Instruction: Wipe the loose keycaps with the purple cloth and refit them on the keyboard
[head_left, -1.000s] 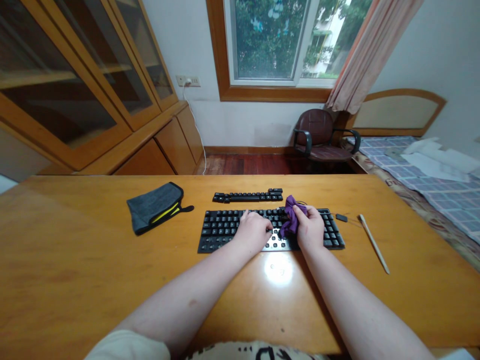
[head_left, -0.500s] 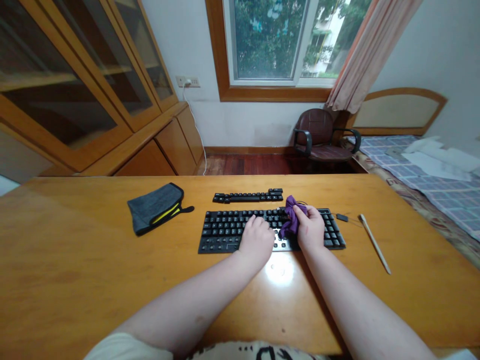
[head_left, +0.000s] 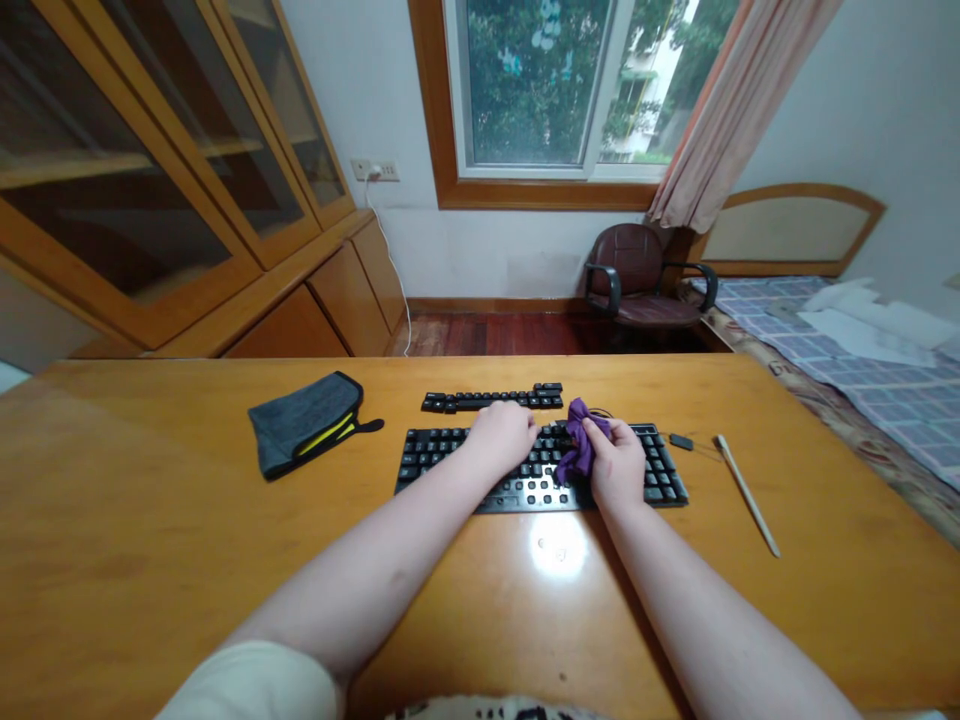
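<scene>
A black keyboard (head_left: 664,480) lies on the desk in front of me. Along its near edge, key positions show bare switches without caps. Loose black keycaps (head_left: 442,402) are lined up in rows just behind it. My left hand (head_left: 501,438) is over the keyboard's far edge, close to these keycaps, with fingers curled together; whatever is in them is hidden. In my right hand (head_left: 619,468) is a crumpled purple cloth (head_left: 576,455), pinched between thumb and fingers above the right part of the keyboard.
To the left on the wooden desk (head_left: 187,560) lies a folded grey cloth (head_left: 300,425) with yellow inside and a black loop. On the right are a small dark tag (head_left: 681,441) on a thin cord and a pale slim stick (head_left: 750,500). Beyond stands a chair (head_left: 634,275).
My left hand has moved forward from the keyboard's middle to its far edge, near the loose keycaps. The right hand keeps the purple cloth in almost the same place.
</scene>
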